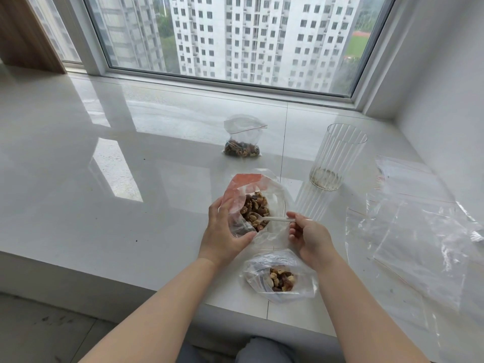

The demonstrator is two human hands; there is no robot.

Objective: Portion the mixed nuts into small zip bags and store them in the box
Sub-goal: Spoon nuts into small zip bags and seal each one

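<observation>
On the white sill, my left hand (224,231) grips the side of a large clear bag of mixed nuts (255,209) with a red strip at its mouth, holding it open. My right hand (307,235) pinches the handle of a white plastic spoon (275,219) whose bowl is down among the nuts. A small zip bag (281,277) with a few nuts lies open just below my hands, near the sill's front edge. Another small zip bag (242,138) with nuts stands farther back, toward the window.
A clear ribbed glass container (336,155) with only crumbs at its bottom stands at the right. Several empty clear zip bags (419,226) lie spread at the far right. The sill's front edge (104,279) drops to the floor at lower left.
</observation>
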